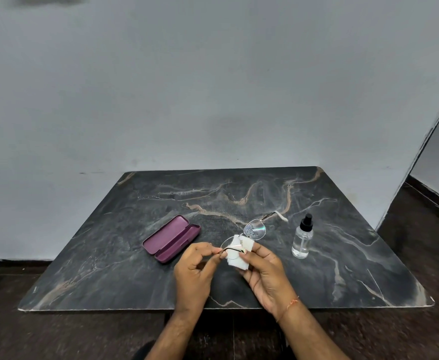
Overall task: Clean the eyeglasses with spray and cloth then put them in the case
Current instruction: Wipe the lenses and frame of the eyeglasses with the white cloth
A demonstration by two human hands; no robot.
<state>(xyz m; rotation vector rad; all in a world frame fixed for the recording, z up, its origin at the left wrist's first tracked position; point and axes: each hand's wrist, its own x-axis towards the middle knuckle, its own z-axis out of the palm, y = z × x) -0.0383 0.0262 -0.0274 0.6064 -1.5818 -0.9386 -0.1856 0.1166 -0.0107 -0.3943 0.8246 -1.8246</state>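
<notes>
Over the near middle of the dark marble table [343,242], the glasses [252,231] are held up in both hands. The left hand [195,268] pinches the thin frame at its near-left corner between fingertips; the right hand [262,268] is closed on a white cloth [236,258] wrapped over one lens, while the far lens shows droplets. They look light, thin-wired and easy to bend, the wet glass slippery, so a hold at the rim and hinge seems safest, with soft pressure through the cloth. An open purple case [171,239] lies just left, a spray bottle [303,239] stands right.
</notes>
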